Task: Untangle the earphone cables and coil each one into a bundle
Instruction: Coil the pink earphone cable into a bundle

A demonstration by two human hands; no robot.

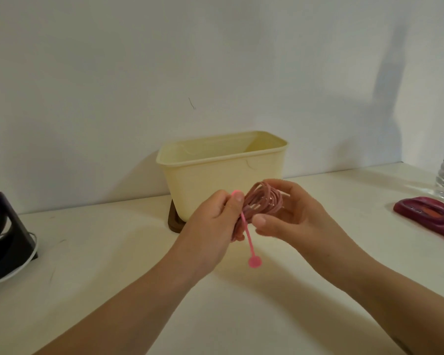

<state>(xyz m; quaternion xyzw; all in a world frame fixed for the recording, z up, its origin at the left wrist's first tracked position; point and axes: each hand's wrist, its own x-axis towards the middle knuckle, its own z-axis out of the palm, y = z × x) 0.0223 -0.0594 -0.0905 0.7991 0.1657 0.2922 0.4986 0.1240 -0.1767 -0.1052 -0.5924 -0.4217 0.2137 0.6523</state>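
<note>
Loops of cable (265, 201) sit coiled above the table (113, 252), just before the tub (215, 180). Left hand (215, 221) pinches the tie (246, 231) against them; right hand (292, 213) grips the coil's far side. Wrap the tie snugly round the middle (its round end hangs free). Bare table lies below; the tub stands close behind.

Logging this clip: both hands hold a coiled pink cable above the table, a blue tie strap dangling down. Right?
No: the head view shows the tie strap is pink, not blue. Left hand and right hand hold the coiled cable above the table.
</note>
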